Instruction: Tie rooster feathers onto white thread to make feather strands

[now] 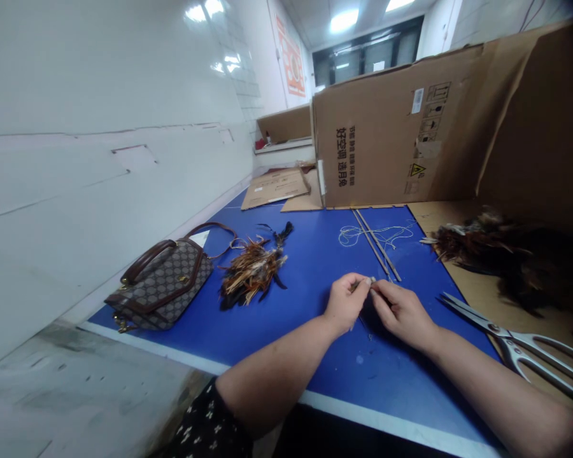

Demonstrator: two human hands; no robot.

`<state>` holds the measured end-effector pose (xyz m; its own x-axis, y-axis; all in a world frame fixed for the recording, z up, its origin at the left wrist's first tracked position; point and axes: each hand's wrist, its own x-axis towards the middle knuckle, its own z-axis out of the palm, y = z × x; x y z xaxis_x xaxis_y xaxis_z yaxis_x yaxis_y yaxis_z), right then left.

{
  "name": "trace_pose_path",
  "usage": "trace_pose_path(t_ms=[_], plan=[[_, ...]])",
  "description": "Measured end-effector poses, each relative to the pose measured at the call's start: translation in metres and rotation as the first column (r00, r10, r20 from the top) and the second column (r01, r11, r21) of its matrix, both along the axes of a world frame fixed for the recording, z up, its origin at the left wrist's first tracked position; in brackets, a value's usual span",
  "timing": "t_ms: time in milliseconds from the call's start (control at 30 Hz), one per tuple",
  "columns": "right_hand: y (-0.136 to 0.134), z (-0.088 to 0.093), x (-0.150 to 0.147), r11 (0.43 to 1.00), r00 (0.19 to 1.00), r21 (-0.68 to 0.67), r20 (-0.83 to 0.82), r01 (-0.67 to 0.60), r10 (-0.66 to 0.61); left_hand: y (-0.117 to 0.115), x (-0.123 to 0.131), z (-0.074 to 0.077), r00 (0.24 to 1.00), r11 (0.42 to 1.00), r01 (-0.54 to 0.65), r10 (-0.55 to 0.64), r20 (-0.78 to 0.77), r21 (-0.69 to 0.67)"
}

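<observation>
My left hand and my right hand meet over the blue table, fingertips pinched together. Between them is a small pale tip of something, mostly covered by the fingers, too small to name. Thin dark strands hang below my left hand. Just beyond the hands lie two thin sticks, with a loose tangle of pale string across them. To the left rests a bundle of brown and black feathers. Large metal scissors lie with blades apart at the right, near my right forearm.
A patterned handbag with a brown strap stands at the left table edge. More dark feathers lie on cardboard at the right. A big cardboard box blocks the back, and flat cardboard pieces lie beside it. A white wall runs along the left.
</observation>
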<state>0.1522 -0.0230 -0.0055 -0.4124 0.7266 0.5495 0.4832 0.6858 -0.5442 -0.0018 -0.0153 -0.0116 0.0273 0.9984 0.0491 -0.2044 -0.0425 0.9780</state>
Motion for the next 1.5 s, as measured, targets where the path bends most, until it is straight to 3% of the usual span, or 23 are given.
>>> trace_pose_path(t_ms=[333,633,833,967,1067,1200,1333,1500], plan=[[0.000,0.004,0.007,1.000,1.000,-0.006,-0.024,-0.011,0.011,-0.003,-0.008,0.013,0.997,0.998,0.066,-0.065,-0.035,0.016],[-0.003,0.006,0.013,1.000,1.000,0.015,0.015,-0.027,0.027,0.011,-0.019,0.009,0.983,0.981,0.182,-0.181,-0.016,0.060],[-0.002,0.012,0.015,0.998,0.996,0.035,0.062,-0.059,0.057,0.016,-0.030,0.016,0.957,0.968,0.235,-0.215,-0.195,0.086],[-0.001,0.012,0.015,0.998,0.995,0.026,0.084,-0.065,0.062,0.015,-0.031,0.018,0.951,0.968,0.212,-0.172,-0.256,0.135],[-0.003,0.012,0.015,1.000,0.996,0.003,0.083,-0.016,0.015,0.012,-0.027,0.018,0.974,0.982,0.142,-0.116,-0.196,0.122],[-0.007,0.014,0.013,0.998,0.997,-0.027,0.047,0.061,-0.060,0.008,-0.020,0.021,0.996,0.997,0.078,-0.078,-0.032,-0.009],[-0.007,0.017,0.011,0.997,0.996,0.080,0.084,-0.002,-0.004,0.005,-0.016,0.021,0.993,0.994,0.067,-0.058,0.099,-0.090],[-0.004,0.014,0.009,0.986,0.995,0.168,0.102,-0.019,0.002,0.004,-0.014,0.019,0.988,0.991,0.092,-0.078,0.133,-0.102]])
